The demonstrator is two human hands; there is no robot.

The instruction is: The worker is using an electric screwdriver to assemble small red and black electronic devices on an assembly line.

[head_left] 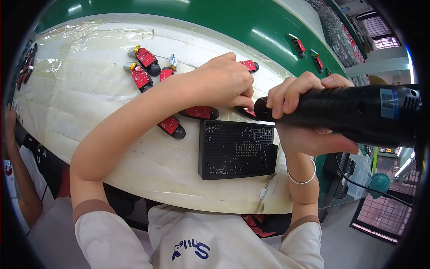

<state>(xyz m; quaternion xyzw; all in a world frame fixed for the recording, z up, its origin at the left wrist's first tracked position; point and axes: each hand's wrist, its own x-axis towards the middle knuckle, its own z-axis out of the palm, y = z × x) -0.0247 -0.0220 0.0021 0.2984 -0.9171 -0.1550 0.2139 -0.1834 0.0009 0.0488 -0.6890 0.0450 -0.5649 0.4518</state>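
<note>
Red-and-black unit (251, 112) lies on the pale, film-covered table (148, 168), at about one o'clock from the black perforated tray (201, 154). The left hand (226, 85) is half closed over it, thumb and fingers bent down to its edge, seemingly pinning it. The right hand (299, 136) is wrapped around a black power screwdriver (342, 105), its nose at the unit's three o'clock side. Whether the bit has met a screw is hard to tell, as the nose and fingers cover that spot. The step in hand looks like driving a screw; the next move would call for a firm left hold and a well-aligned bit. Loose screws (251, 149) lie in the tray, at six o'clock from the unit. Farther out, similar units (200, 112) lie at nine and ten o'clock, and others on the green surface (215, 18) toward one and two.
</note>
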